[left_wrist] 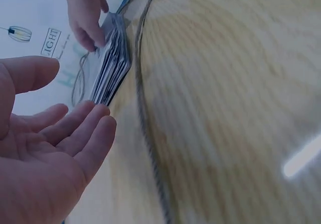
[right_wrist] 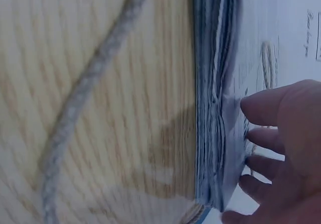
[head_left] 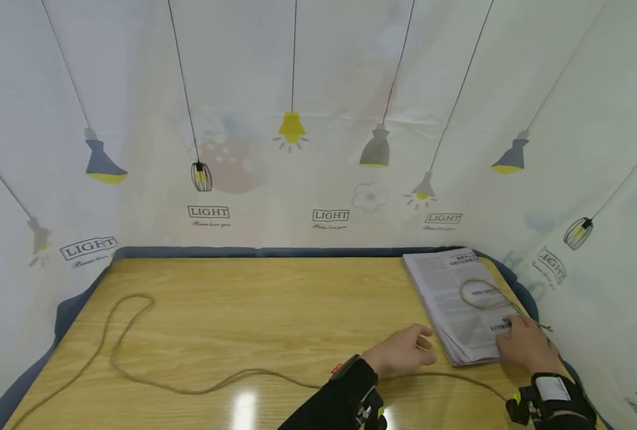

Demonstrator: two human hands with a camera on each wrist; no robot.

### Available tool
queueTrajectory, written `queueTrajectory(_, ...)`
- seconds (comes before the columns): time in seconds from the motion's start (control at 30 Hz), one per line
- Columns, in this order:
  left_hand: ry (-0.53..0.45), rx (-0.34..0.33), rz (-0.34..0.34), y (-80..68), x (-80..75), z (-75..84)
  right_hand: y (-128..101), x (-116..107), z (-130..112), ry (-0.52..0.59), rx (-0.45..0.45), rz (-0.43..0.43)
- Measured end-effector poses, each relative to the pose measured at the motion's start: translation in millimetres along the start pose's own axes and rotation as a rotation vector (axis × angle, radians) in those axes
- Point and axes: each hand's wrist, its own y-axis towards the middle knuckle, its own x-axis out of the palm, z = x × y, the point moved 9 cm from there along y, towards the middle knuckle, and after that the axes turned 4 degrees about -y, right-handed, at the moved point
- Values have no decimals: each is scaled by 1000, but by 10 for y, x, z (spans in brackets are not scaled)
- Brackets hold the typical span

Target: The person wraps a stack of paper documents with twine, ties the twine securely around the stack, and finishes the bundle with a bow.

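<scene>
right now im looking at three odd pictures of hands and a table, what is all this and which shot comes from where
No machine here: a person works with two bare hands, wearing one camera on the head and one on each wrist. The wide picture is the head view, looking down at a wooden table. On it lie a stack of newspapers and a long twine, which also loops over the stack. The left wrist view shows the left hand, open palm, holding nothing, beside the stack's edge. The right wrist view shows the right hand, its fingers resting on top of the stack. Neither hand grips anything.
</scene>
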Motion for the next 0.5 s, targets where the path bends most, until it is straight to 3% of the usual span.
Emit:
queueTrajectory(0.23, -193, -89, 103, 102, 49, -132, 90, 37, 102, 86, 50, -30)
queueTrajectory(0.4, -304, -94, 205, 158, -2, -211, 91, 15, 100, 110, 43, -36)
queueTrajectory(0.5, -386, -95, 206, 194, 2, -246, 82, 9, 106, 136, 46, -44)
